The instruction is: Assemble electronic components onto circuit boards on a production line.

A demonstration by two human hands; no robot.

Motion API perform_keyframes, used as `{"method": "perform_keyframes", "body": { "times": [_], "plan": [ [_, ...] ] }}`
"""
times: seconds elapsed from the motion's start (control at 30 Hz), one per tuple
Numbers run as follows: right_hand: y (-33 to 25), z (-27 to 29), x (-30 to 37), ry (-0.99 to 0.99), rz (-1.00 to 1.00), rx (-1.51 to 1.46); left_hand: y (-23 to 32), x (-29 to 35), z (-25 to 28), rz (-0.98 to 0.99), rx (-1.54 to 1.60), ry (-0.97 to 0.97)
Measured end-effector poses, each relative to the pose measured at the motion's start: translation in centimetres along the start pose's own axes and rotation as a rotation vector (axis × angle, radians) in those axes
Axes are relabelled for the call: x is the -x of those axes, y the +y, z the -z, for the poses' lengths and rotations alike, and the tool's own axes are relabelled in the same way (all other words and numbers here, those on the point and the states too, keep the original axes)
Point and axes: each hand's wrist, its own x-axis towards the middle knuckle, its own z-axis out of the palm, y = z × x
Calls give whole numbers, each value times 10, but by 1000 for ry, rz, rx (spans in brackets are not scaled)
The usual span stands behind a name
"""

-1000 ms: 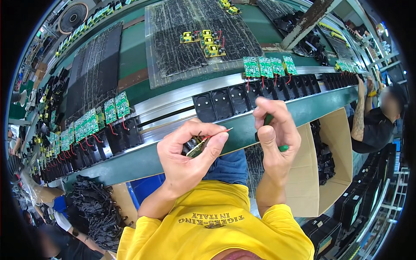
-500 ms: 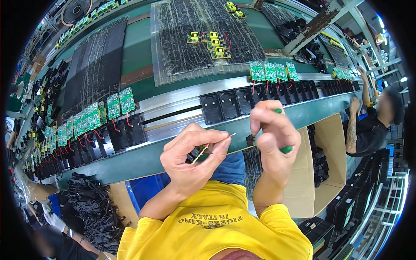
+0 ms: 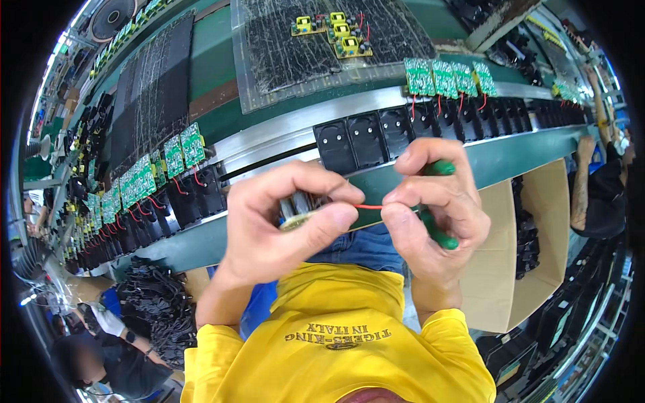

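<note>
Bd (image 3: 295,221) mostly hidden in L hand (image 3: 263,232); grn-handled tool (image 3: 441,238) partly hidden by R hand (image 3: 440,208); fan (image 3: 111,17) cut off, top edge.

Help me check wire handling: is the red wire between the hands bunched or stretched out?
Stretched out: the red wire runs nearly straight from the left hand to the right hand. Its tightness I cannot tell.

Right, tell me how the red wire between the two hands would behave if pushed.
The red wire is probably floppy: it bows slightly between the left hand and right hand, and other red wires hang below the green circuit boards. It is likely light, since it looks thin. Pushed endwise, it would probably buckle, given that bowed span.
</note>
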Motion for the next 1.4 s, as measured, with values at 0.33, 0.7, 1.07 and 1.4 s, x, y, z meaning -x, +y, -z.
{"method": "perform_keyframes", "body": {
  "times": [0.33,0.7,1.07,1.4],
  "plan": [
    [41,4,9,-81,109,798,7,-74,44,29,-818,-148],
    [61,-12,16,-106,87,902,-9,-88,47,191,-966,-173],
    [63,-14,18,-87,91,886,-14,-86,49,159,-1035,-177],
    [66,-13,17,-82,96,873,-19,-86,53,121,-984,-170]
  ]
}}
